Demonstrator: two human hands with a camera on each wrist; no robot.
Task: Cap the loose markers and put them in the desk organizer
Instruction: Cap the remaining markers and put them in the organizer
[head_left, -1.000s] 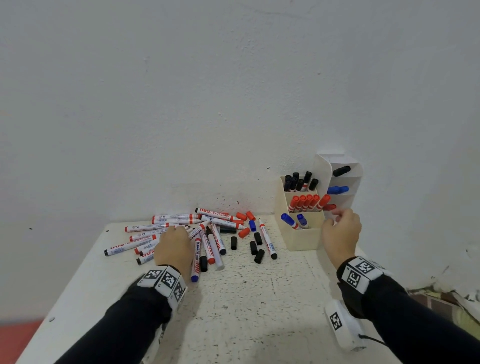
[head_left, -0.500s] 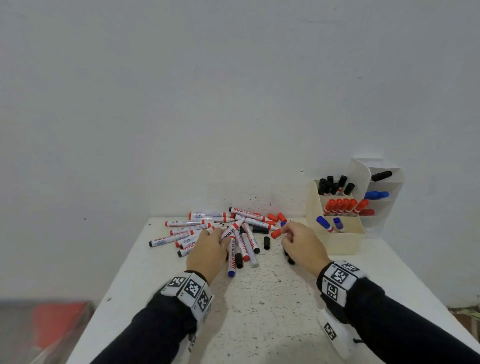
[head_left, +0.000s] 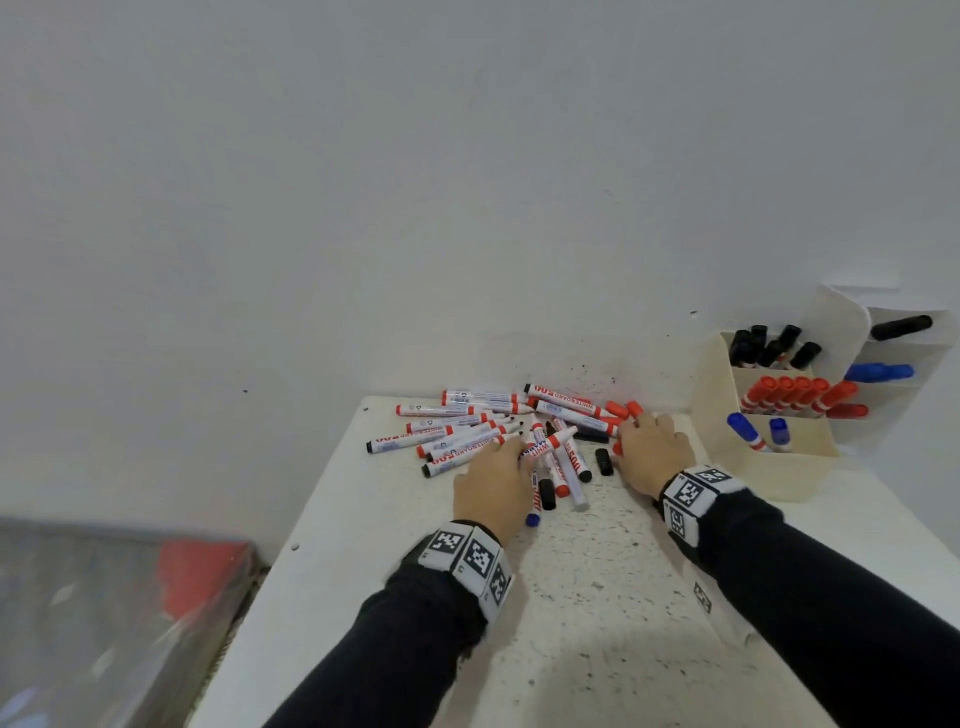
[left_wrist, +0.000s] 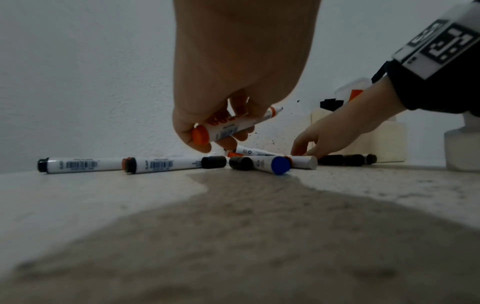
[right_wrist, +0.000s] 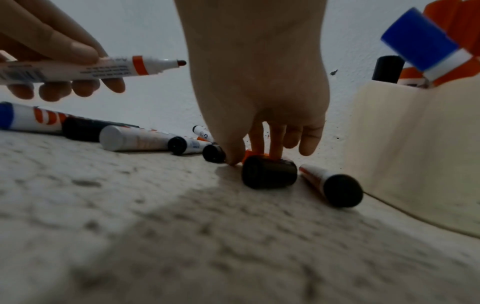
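With capped markers already filling the desk organizer (head_left: 763, 467) at 3 o'clock and many loose ones left on the table (head_left: 571, 597), the left hand (head_left: 491, 488) grips an uncapped red marker (head_left: 548, 444) while the right hand (head_left: 652, 449), fingertips lowered, pinches at a red cap (right_wrist: 253, 154)

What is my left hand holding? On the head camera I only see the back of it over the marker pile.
Observer: In the left wrist view, the left hand grips a red marker, held above the table.
Operator: Is it capped?
Observer: No. The right wrist view shows its bare tip pointing toward the right hand.
Operator: And the right hand?
Observer: Its thumb and fingers pinch a red cap on the table, just behind a loose black cap.
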